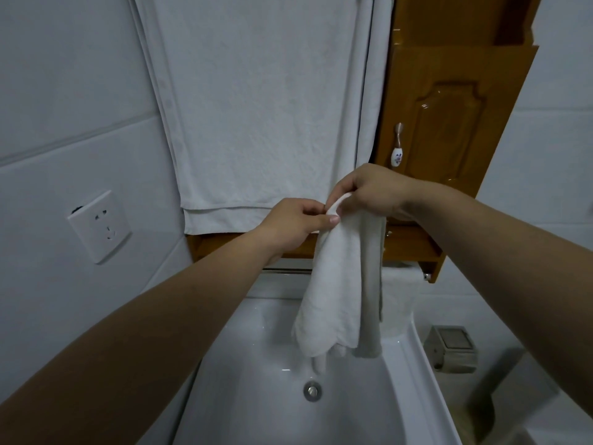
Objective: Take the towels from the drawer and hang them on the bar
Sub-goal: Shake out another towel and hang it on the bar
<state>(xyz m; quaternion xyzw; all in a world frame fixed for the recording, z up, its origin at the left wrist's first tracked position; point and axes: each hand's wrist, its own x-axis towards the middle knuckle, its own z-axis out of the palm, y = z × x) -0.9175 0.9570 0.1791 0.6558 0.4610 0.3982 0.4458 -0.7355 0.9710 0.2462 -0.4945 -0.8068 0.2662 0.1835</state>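
Left hand (290, 221), right hand (369, 191) pinch small towel (333, 284) top edge; large towel (256, 107) above them already hung; small towel not yet on bar (287, 270) below.

Dim, flat, bluish light is seen; small glints are caught in the sink (353, 412); verticals above it are splayed by wide-angle distortion.

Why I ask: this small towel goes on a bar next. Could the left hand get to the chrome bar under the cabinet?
Probably yes. The chrome bar shows bare just below the left hand, with nothing between them, though that hand is pinching the small towel.
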